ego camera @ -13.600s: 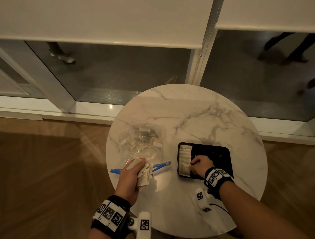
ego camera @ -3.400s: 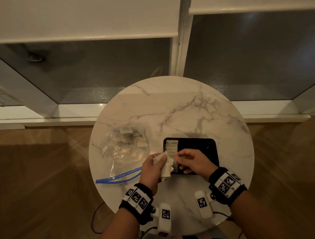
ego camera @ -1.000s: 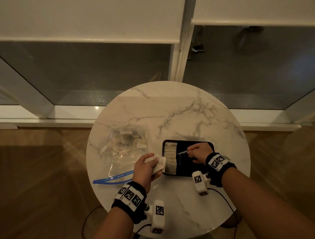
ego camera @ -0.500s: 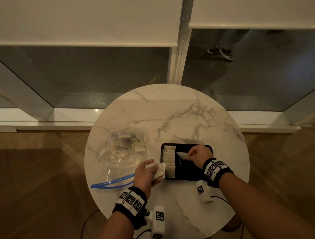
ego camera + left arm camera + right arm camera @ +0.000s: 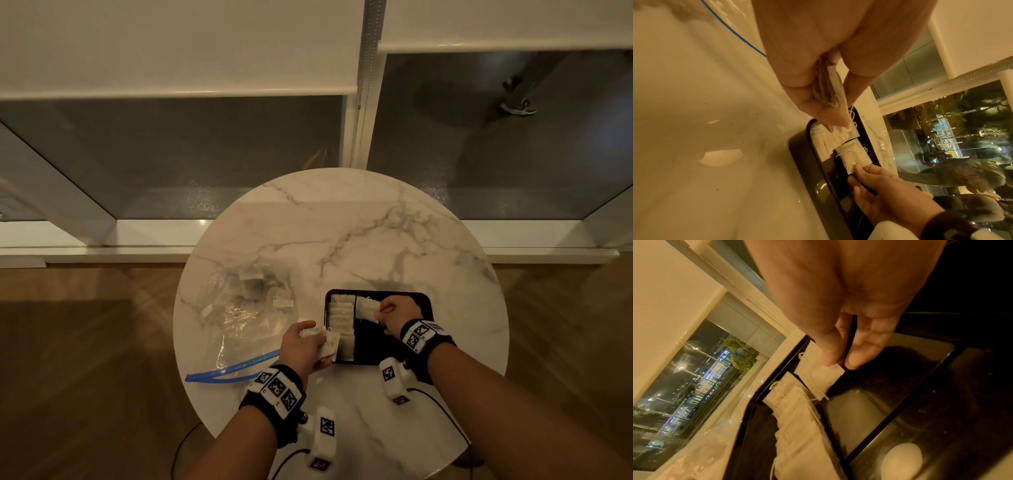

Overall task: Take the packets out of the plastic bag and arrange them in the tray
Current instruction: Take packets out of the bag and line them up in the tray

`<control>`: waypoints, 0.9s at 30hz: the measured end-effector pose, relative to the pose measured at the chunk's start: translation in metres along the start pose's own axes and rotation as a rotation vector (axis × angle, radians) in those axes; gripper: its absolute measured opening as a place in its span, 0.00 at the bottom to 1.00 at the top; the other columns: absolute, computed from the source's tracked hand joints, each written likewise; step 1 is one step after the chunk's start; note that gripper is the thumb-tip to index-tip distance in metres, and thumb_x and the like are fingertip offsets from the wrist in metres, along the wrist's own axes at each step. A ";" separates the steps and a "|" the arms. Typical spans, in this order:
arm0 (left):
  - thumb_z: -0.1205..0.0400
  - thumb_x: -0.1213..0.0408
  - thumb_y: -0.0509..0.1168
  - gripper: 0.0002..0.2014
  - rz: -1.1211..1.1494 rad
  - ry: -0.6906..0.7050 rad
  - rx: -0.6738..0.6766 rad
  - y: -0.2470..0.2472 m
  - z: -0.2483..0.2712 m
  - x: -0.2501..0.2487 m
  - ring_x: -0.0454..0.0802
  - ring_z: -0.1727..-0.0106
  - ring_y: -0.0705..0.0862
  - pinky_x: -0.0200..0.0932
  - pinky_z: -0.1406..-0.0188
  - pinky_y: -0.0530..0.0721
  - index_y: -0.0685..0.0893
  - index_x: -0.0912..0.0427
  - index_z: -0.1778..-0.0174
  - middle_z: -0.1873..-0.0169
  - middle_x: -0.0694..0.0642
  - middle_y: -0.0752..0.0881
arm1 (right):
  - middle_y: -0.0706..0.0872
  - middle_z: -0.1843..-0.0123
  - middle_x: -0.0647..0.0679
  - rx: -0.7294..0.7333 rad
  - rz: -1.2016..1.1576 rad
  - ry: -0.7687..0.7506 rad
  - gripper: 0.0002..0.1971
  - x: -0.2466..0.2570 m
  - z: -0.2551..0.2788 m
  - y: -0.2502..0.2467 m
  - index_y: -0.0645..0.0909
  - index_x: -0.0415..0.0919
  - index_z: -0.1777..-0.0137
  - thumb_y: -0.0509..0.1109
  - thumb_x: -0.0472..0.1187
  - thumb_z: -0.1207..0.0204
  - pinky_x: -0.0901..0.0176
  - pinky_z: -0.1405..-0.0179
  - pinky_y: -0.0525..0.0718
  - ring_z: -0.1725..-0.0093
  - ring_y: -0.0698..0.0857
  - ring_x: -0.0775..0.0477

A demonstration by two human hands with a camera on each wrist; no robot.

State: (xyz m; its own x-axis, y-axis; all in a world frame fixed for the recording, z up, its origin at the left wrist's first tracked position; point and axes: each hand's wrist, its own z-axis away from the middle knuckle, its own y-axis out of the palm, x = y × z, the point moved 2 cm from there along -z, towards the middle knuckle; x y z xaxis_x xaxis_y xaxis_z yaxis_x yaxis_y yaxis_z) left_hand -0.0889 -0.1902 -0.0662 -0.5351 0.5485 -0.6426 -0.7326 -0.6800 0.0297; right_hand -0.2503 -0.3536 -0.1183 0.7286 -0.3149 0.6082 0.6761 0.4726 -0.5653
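A black tray (image 5: pixel 416 356) (image 5: pixel 818 175) (image 5: pixel 920 394) sits on the round marble table (image 5: pixel 342 240), with a column of white packets (image 5: pixel 340 325) (image 5: pixel 801 426) along its left side. My right hand (image 5: pixel 394 313) (image 5: pixel 840 365) pinches one white packet (image 5: pixel 366 310) (image 5: pixel 855 159) (image 5: pixel 818 374) at the tray's far end, beside the column. My left hand (image 5: pixel 305 342) (image 5: pixel 828 104) grips a small bunch of packets (image 5: pixel 327 344) (image 5: pixel 828 87) just left of the tray. The clear plastic bag (image 5: pixel 239 308) with a blue zip strip lies to the left, with more packets inside.
The table edge runs close below my wrists. Beyond the table stand a window sill and glass panes (image 5: pixel 205 154) under white roller blinds. Wooden floor (image 5: pixel 85 377) surrounds the table.
My right hand has carried its packet from the tray's middle toward the far end, next to the column's top. The left hand keeps holding its bunch beside the tray.
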 end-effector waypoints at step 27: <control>0.15 0.72 0.67 0.11 -0.041 0.050 -0.028 -0.001 0.000 -0.002 0.63 0.41 0.86 0.44 0.72 0.88 0.80 0.52 0.41 0.39 0.64 0.83 | 0.90 0.45 0.43 -0.073 0.004 0.080 0.06 -0.003 -0.011 0.012 0.90 0.44 0.49 0.76 0.40 0.25 0.55 0.42 0.86 0.46 0.88 0.41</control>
State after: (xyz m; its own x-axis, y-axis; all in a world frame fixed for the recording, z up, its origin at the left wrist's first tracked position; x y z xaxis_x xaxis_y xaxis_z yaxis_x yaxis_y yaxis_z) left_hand -0.0868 -0.1902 -0.0645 -0.4828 0.5513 -0.6804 -0.7411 -0.6712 -0.0179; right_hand -0.2427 -0.3556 -0.1330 0.7355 -0.3790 0.5616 0.6775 0.4140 -0.6080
